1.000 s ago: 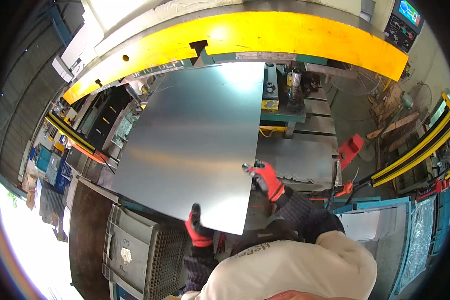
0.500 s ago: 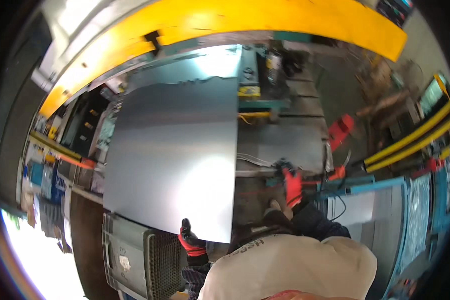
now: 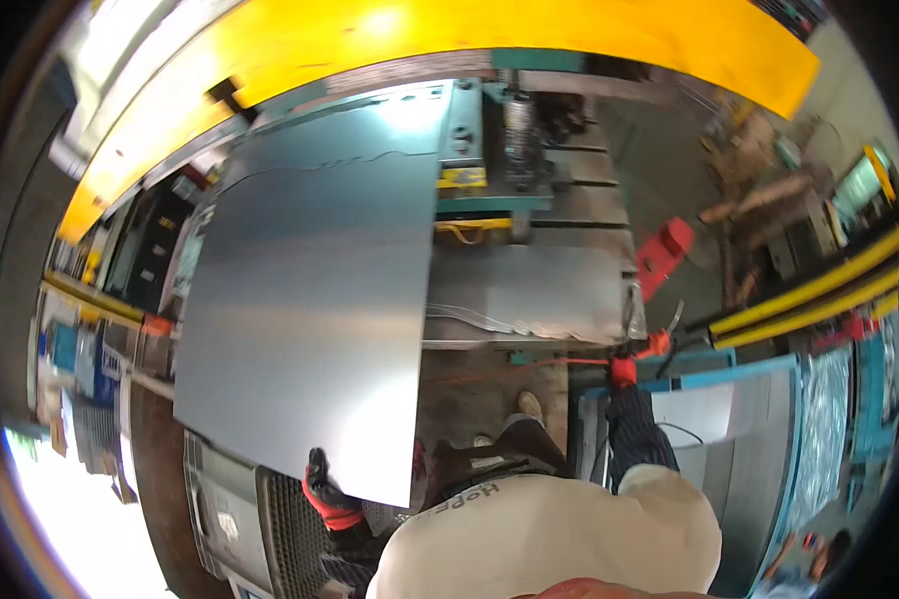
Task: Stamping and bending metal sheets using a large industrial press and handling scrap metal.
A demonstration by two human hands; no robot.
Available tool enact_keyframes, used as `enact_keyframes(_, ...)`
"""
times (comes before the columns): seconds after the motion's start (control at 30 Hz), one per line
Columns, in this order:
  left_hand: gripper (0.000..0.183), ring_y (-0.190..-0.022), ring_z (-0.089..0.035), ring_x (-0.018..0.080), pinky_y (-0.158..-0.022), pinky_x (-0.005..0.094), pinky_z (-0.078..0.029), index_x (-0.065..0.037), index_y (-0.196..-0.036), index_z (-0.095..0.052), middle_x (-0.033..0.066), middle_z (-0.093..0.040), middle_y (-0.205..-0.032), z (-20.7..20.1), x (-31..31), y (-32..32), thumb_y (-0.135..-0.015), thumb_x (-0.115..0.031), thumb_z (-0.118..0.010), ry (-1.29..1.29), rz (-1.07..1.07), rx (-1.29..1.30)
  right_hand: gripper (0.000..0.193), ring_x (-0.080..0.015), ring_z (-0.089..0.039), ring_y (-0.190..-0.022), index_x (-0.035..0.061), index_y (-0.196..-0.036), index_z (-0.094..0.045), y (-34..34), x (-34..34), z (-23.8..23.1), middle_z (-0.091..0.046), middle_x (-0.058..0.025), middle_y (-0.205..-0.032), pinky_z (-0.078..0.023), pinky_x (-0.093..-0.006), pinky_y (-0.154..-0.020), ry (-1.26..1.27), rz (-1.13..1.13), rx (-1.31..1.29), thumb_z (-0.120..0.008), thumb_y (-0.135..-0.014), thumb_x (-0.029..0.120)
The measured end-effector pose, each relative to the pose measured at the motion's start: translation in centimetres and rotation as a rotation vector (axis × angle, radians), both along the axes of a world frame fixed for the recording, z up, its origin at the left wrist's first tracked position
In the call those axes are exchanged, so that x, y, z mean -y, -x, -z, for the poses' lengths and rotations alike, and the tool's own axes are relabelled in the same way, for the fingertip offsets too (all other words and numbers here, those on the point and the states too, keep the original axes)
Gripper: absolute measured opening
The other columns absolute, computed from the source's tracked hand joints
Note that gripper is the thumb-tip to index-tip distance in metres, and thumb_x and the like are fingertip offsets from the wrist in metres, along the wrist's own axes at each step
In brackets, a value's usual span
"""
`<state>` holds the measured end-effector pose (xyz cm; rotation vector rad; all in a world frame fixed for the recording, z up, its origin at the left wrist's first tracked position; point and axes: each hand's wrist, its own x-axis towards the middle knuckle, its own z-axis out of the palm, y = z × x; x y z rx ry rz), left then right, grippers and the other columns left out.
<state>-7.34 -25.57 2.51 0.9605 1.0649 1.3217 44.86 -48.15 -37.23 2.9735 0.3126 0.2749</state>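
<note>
A large bare metal sheet (image 3: 305,290) lies across the machine table, its near edge jutting toward me. My left hand (image 3: 330,496), in a red and black glove, is closed on that near edge, thumb on top; the fingers beneath are hidden. My right hand (image 3: 622,370), gloved alike, reaches out at the table's front right corner. It is right beside an orange tool with a thin bent metal tip (image 3: 655,343), perhaps an air gun. The dark fingertips blend into the background, so whether they grip it is unclear.
A yellow machine beam (image 3: 410,45) spans the far side. Right of the sheet stands a green fixture with a spring (image 3: 516,130). A grey plastic crate (image 3: 232,509) sits under the sheet's near left. A blue-framed bin (image 3: 759,419) and yellow-black bars (image 3: 809,314) are at the right.
My right hand has moved right, away from the table front to the orange tool. In the picture, the sheet and left hand have shifted left with the view; the left grip stays.
</note>
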Motion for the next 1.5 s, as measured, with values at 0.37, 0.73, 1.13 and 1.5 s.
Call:
enact_keyframes(0.37,0.022,-0.074,-0.051,0.0159,-0.072,0.0301,-0.041,0.007,-0.083,-0.051,0.0108,-0.054,-0.081,-2.1,1.9,2.4,-0.076,-0.010,-0.041,0.039,-0.141,0.036,0.029,-0.0090,-0.047,-0.053,0.0044,-0.099,-0.046,11.9,-10.4,-34.2,-0.052,-0.0024,-0.076,-0.037,-0.0218,-0.045,-0.887,-1.170,-0.109,-0.047,-0.073,0.014)
enact_keyframes(0.73,0.026,-0.087,-0.050,0.0272,-0.081,0.0379,-0.037,0.008,-0.086,-0.048,0.0198,-0.051,-0.090,6.4,1.2,6.1,-0.074,-0.013,-0.039,-0.115,-0.133,-0.037,0.012,-0.0076,-0.044,-0.041,0.0038,-0.078,-0.050,11.4,-34.4,-46.8,-0.048,0.0005,-0.054,-0.033,-0.0206,-0.037,-1.118,-0.956,-1.190,-0.053,-0.070,0.012)
enact_keyframes(1.13,0.022,-0.060,-0.049,0.0113,-0.058,0.0265,-0.041,0.004,-0.067,-0.053,0.0068,-0.055,-0.064,-0.7,1.6,1.6,-0.077,-0.010,-0.040,-0.110,-0.191,-0.297,0.019,-0.0167,-0.053,-0.051,0.0039,-0.078,-0.054,13.7,-37.0,-48.1,-0.054,-0.0079,-0.059,-0.039,-0.0278,-0.048,-0.896,-1.063,-0.797,-0.055,-0.065,0.017)
enact_keyframes(1.5,0.020,-0.068,-0.051,0.0143,-0.067,0.0287,-0.042,0.006,-0.074,-0.052,0.0093,-0.055,-0.072,-0.6,1.6,2.2,-0.075,-0.013,-0.045,-0.081,-0.101,-0.315,0.026,-0.0060,-0.042,-0.049,0.0002,-0.092,-0.050,19.2,-19.1,-48.7,-0.047,-0.0011,-0.061,-0.035,-0.0201,-0.045,-1.101,-0.921,-1.370,-0.053,-0.068,0.009)
